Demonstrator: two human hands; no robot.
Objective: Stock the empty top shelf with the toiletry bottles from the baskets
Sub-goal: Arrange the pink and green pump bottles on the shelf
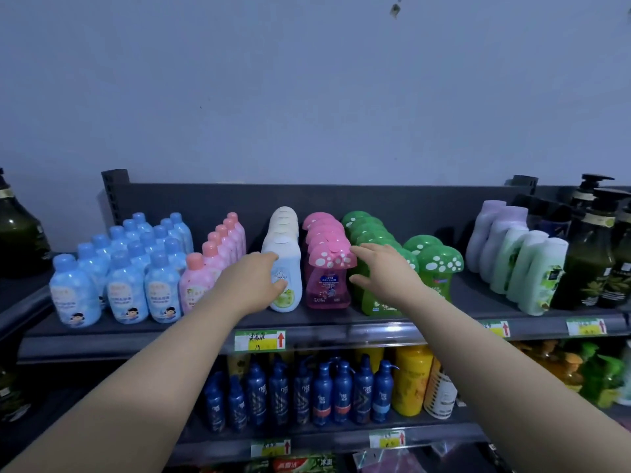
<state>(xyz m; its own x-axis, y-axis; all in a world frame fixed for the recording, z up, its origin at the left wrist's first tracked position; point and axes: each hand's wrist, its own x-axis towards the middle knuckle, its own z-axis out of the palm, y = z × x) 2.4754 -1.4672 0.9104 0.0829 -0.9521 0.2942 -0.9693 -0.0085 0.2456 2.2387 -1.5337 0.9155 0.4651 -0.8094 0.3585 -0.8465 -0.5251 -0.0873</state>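
Top shelf stocked in rows; both my hands at the front centre.

My left hand (254,279) is wrapped around the front white rounded plastic bottle with a green label (286,278), fingers on its left flank; my right hand (379,271) is spread loose, fingers against the front green mushroom-capped plastic bottle (375,302), grasping nothing that I can confirm. The dark grey metal top shelf (205,322) carries, from 9 o'clock to 3 o'clock: pale blue round-capped bottles (128,295) in three files, three visible at the front, total uncountable; pink bottles with salmon caps (196,285), about six in one file; pink spotted mushroom-capped bottles (327,278), about six; pale green and lilac curved bottles (532,271), five visible.
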